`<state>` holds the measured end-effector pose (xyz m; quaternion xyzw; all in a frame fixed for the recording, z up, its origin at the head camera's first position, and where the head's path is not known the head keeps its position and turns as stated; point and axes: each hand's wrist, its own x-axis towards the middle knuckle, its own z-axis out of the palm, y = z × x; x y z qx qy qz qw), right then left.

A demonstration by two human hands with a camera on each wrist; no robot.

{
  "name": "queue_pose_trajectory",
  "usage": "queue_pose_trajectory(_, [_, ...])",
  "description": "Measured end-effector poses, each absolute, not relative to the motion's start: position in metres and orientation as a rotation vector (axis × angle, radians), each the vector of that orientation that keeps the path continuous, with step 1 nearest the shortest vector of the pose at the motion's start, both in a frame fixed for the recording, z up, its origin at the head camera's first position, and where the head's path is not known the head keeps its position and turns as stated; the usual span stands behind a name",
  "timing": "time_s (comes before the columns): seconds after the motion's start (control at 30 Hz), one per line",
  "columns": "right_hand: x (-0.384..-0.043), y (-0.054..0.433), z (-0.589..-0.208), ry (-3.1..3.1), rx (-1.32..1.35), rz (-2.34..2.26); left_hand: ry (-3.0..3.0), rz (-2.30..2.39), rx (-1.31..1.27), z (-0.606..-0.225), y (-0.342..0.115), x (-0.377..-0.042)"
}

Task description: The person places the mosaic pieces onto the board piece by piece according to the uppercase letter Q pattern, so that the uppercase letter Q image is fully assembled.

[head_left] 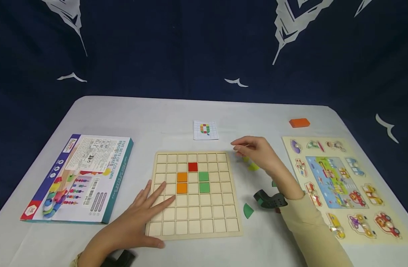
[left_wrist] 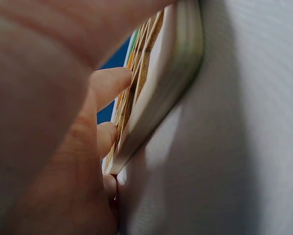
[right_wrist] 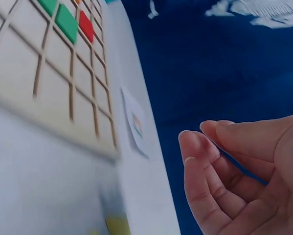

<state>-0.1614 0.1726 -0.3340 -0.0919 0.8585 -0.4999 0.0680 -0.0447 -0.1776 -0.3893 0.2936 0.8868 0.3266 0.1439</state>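
Note:
A wooden grid board [head_left: 192, 236] lies flat in the middle of the table. On it sit a red square [head_left: 193, 167], two orange squares [head_left: 182, 183] one above the other, and two green squares [head_left: 204, 182]. My left hand [head_left: 140, 218] is spread over the board's left front corner, fingertips on the grid, thumb by the front edge. Beyond the board's far right corner hovers my right hand [head_left: 257, 152], fingers loosely bent and thumb near them. No piece shows between its fingertips in the right wrist view. Below it lie yellow pieces [head_left: 253, 167], partly hidden.
A small pattern card [head_left: 205, 130] lies behind the board. A green quarter piece [head_left: 248, 211] is right of it. At the left lies a boxed toy set [head_left: 80, 178]; at the right, a picture puzzle board [head_left: 290, 146] and an orange block [head_left: 299, 123].

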Motion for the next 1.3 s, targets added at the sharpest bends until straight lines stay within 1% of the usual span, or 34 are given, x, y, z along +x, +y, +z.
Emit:
queue_pose_trajectory(0.13, [-0.144,0.201,-0.332,2.636,-0.232,-1.486,2.554,0.953,0.861,-0.390,-0.177,-0.044])
queue_pose_trajectory(0.27, [-0.122,0.217,-0.336,2.664,-0.174,-1.451,2.569,0.954,0.882,-0.389,-0.177,-0.044])
queue_pose_trajectory(0.53, [-0.080,0.223,-0.357,2.524,-0.161,-1.532,2.587,0.939,0.904,-0.389,-0.180,-0.042])
queue_pose_trajectory(0.73, [-0.066,0.220,-0.365,2.494,-0.218,-1.469,2.575,0.942,0.877,-0.389,-0.178,-0.044])
queue_pose_trajectory(0.87, [-0.059,0.217,-0.369,2.497,-0.329,-1.385,2.563,0.943,0.866,-0.388,-0.178,-0.045])
queue_pose_trajectory(1.07, [-0.048,0.209,-0.378,2.657,-0.499,-1.253,2.557,0.929,0.844,-0.387,-0.178,-0.046])
queue_pose_trajectory(1.3, [-0.040,0.203,-0.385,2.810,-0.573,-1.156,2.565,0.924,0.852,-0.387,-0.177,-0.045])
